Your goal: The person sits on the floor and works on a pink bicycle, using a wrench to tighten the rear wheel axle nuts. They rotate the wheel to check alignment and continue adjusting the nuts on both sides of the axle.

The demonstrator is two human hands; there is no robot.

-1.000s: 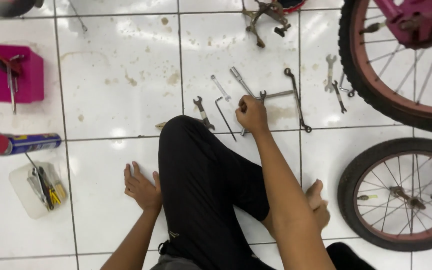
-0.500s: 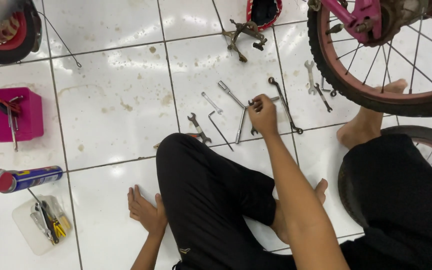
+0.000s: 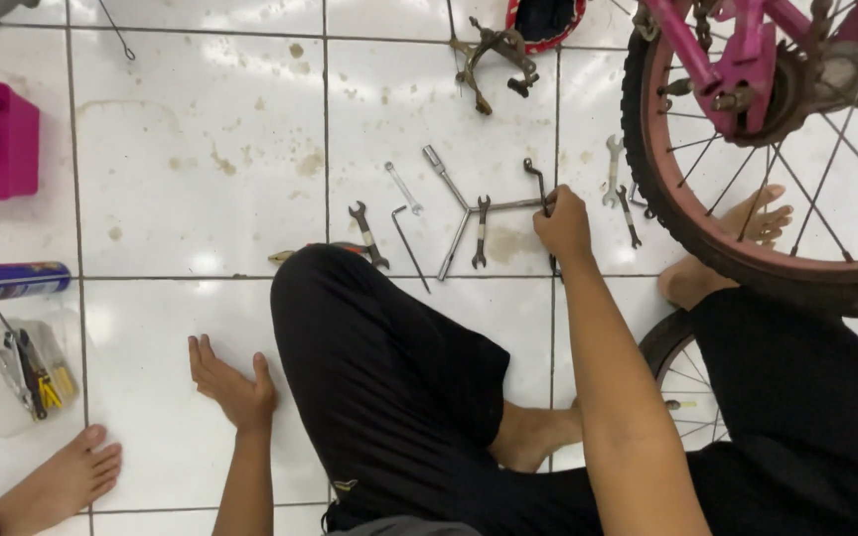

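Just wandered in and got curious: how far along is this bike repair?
Done, it seems: a brake caliper lies detached on the floor and a loose wheel sits apart from the pink bike. Spanners are spread out on the tiles. In hand: the right hand is closing on a dark bent tool, while the left hand rests flat on the floor. Left: the loose parts remain off the bike.
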